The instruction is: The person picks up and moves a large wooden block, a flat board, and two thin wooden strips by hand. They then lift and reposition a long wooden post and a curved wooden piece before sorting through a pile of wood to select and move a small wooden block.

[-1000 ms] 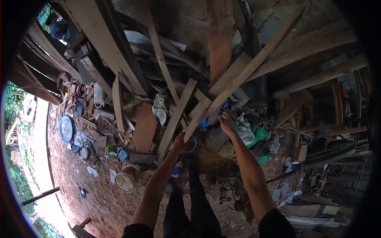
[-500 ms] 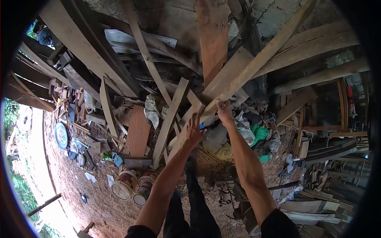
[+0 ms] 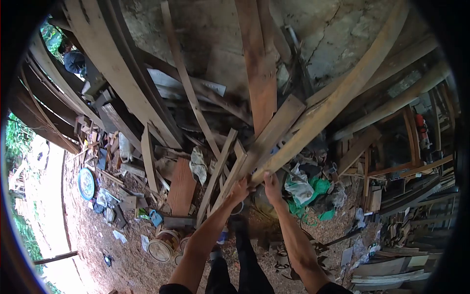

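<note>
A long yellowish board slants from the centre up to the top right. My right hand is wrapped round its lower end, the thumb on top. Just left of it, my left hand has its fingers closed at the lower end of the boards, where a shorter grey-brown board runs up beside the long one. What exactly its fingers grip is partly hidden. A reddish-brown plank stands behind, and narrow light pieces lean left of my left hand.
A textured brown board, paint cans and a blue round lid are at the left. Green and white plastic bags lie right of my hands. Stacked wood fills the lower right. A person is at the upper left.
The long board's lower end has come down towards me with my right hand. My left hand has closed from spread fingers and moved lower. The view has shifted upwards.
</note>
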Motion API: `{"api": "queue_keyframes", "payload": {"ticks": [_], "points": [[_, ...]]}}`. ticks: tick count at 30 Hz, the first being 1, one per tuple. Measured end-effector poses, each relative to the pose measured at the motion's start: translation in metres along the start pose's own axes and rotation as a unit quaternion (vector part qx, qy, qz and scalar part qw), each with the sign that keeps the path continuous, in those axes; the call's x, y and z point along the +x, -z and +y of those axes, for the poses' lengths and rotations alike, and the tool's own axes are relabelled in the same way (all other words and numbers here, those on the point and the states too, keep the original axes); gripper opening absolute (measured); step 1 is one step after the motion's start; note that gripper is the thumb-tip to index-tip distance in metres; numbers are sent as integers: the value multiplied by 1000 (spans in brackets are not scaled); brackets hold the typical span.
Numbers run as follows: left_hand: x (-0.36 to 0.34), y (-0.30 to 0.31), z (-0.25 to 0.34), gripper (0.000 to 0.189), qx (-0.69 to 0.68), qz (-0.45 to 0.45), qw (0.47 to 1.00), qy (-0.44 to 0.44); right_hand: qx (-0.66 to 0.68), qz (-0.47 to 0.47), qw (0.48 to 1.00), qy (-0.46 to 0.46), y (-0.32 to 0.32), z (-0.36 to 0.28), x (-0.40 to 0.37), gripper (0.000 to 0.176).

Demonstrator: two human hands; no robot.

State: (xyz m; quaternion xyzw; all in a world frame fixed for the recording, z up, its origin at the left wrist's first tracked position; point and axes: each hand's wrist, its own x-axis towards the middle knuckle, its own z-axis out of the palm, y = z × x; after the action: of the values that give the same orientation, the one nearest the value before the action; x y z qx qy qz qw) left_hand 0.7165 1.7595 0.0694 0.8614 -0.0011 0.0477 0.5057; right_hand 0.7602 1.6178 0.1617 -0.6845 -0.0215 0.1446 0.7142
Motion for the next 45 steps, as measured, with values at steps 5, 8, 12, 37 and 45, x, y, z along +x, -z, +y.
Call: {"api": "queue_keyframes", "payload": {"ticks": [5,8,12,37,45], "points": [[-28,48,93,62,34,-114,993,15,67,57,994,67,5,-82,-51,50],[-52,58,144,63,-9,-179,979,93,90,144,973,159,11,-149,-77,44],[-98,60,187,67,-63,-172,983,10,105,145,961,209,5,-253,-144,39],[-418,48,448,33,-202,-304,922,-131,-5,261,905,335,44,-314,-582,34],[-548,-35,490,35,-203,-374,897,-121,-48,299,907,293,91,-271,-746,37]]}}
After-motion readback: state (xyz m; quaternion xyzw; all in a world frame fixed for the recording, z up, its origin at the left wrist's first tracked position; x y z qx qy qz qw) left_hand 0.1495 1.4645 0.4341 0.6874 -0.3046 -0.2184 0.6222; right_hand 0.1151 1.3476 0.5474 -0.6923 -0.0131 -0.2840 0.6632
